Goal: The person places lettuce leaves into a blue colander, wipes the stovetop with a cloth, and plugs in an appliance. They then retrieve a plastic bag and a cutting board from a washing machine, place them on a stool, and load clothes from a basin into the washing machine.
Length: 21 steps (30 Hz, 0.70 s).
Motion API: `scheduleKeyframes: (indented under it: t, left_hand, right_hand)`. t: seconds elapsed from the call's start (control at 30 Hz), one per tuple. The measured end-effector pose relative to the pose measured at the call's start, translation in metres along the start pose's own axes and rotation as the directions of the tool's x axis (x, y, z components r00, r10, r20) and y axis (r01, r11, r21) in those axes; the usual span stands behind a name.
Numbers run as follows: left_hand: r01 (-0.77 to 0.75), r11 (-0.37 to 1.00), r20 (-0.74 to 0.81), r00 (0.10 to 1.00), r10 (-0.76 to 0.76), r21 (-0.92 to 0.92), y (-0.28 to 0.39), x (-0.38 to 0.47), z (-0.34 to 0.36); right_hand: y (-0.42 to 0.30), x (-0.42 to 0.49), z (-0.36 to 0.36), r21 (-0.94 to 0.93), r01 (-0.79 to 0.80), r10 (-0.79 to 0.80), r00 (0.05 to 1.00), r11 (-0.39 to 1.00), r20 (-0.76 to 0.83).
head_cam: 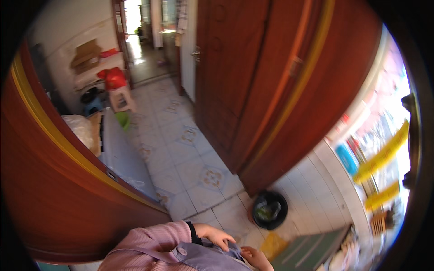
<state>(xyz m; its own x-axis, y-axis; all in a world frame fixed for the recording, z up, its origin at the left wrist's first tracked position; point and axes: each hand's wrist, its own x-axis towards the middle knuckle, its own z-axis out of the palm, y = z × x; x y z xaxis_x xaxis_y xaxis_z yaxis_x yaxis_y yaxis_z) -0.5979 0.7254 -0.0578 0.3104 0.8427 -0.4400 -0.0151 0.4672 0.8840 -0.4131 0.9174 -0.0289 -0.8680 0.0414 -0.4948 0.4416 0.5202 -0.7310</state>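
Note:
My left hand (217,236) comes out of a pink knitted sleeve with a black cuff and rests at the front of a grey-purple apron (203,256), its fingers curled on the cloth. Just to the right, my right hand (255,258) touches the same apron near its edge, partly cut off by the bottom of the picture. Bunched cloth lies between the two hands. A button joins the apron's strap to its bib.
A wooden door (234,67) stands beyond a doorway with a tiled floor (190,162). A black bin (270,210) sits right of the frame. Left are a plastic stool (120,96) with a red bag (115,78) and a green basin (122,121).

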Motion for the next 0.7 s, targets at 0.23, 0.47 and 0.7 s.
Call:
scheduleKeyframes:
  t: [0.23,0.47,0.7]
  left_hand:
    - [-0.033,0.981,-0.281,0.959,-0.023,-0.192,-0.03,-0.068,-0.106]
    - [-0.271,0.917,-0.877,0.459,-0.143,-0.292,-0.02,-0.149,-0.202]
    - [-0.464,0.847,-0.889,-0.228,-0.397,-0.259,-0.025,-0.242,-0.224]
  right_hand:
    - [-0.026,0.182,-0.08,-0.192,0.262,-0.217,0.95,0.946,0.226]
    - [-0.141,0.38,-0.159,-0.237,0.249,-0.14,0.906,0.939,0.4]
    - [-0.322,0.526,-0.144,-0.254,0.676,-0.374,0.636,0.692,0.675]
